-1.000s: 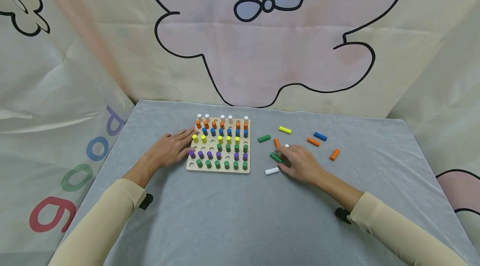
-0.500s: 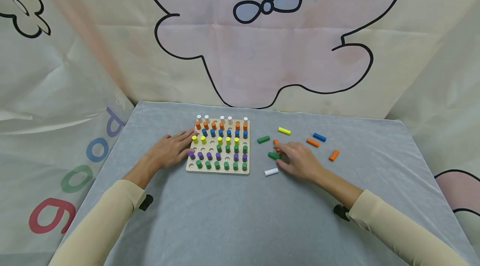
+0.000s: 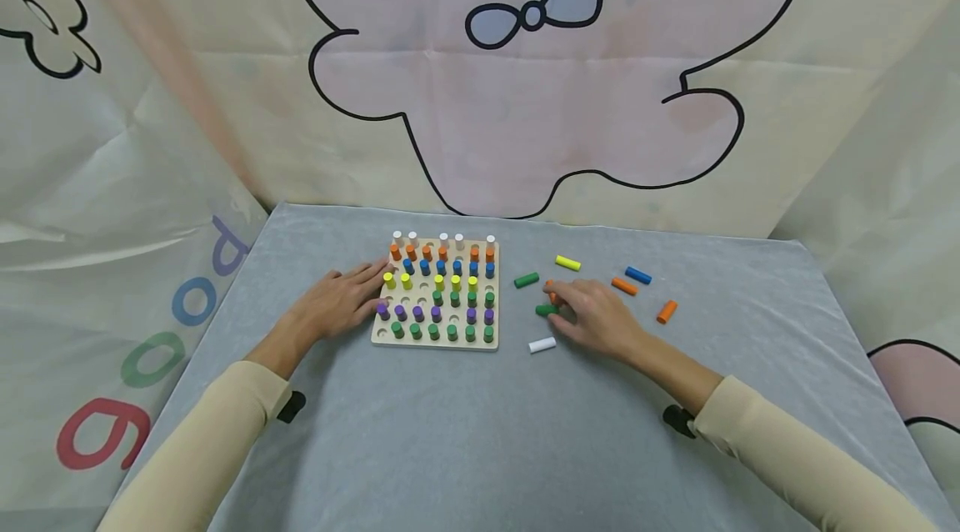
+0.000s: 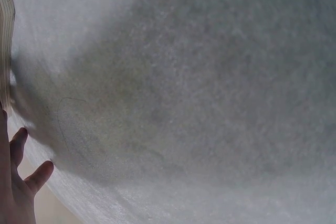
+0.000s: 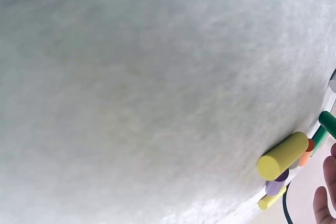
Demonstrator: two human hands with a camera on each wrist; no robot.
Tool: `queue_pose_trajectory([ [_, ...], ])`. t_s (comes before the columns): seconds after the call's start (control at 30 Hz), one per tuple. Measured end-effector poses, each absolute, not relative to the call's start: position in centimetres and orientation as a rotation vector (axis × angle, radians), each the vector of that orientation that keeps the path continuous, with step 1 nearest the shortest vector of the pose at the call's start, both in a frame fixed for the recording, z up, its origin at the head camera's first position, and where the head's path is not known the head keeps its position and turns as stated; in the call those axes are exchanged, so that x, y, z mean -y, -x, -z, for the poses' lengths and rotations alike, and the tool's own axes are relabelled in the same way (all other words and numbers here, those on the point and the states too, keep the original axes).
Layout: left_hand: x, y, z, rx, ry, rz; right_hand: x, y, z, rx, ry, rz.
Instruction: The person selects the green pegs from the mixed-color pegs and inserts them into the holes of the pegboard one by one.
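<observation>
A pale wooden pegboard [image 3: 435, 343] carries rows of upright white, orange, blue, yellow, green and purple pegs, with some bare holes. My left hand [image 3: 337, 303] rests at its left edge, fingers stretched out and fingertips right at the side. To the right of the board, my right hand [image 3: 596, 319] is low over loose pegs. Its thumb is right at a green peg [image 3: 545, 310]; its index fingertip overlaps an orange peg [image 3: 551, 287]. In the right wrist view, a yellow peg [image 5: 283, 156] and a purple peg [image 5: 274, 186] lie near the fingers; the hand hides them from the head view.
More loose pegs lie on the grey cloth-covered table [image 3: 420, 432]: a white peg [image 3: 542, 345] nearest me, another green peg [image 3: 527, 280], a yellow peg [image 3: 567, 263], a blue peg [image 3: 638, 274] and two orange ones. A printed curtain [image 3: 540, 123] hangs behind the table.
My right hand has shifted slightly left among the pegs, and the green peg by its thumb has turned more level. A white peg end behind its fingers is now covered. My left hand stays put.
</observation>
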State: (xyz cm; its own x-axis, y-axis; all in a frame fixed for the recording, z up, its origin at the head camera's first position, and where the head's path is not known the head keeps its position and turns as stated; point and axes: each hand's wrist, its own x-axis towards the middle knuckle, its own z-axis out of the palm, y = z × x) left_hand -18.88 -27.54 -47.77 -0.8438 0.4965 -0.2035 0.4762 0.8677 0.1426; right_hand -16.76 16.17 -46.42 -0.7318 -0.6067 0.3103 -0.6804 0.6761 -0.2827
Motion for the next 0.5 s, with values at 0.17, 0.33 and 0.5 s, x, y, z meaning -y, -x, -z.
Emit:
queue_pose_trajectory([
  [0.17,27.6,18.9,47.9,-2.807,-0.744,-0.132,-15.6,16.9,46.5,2.693,-1.055,-0.595],
  [0.33,27.6,18.8,47.8,-2.808,-0.749,-0.137,-15.1,17.0,46.4,2.7,-1.04,-0.621],
  [0.5,27.6,18.8,47.8,-2.816,-0.755,-0.127,-14.4,17.3,46.5,2.687,-1.031,-0.649],
])
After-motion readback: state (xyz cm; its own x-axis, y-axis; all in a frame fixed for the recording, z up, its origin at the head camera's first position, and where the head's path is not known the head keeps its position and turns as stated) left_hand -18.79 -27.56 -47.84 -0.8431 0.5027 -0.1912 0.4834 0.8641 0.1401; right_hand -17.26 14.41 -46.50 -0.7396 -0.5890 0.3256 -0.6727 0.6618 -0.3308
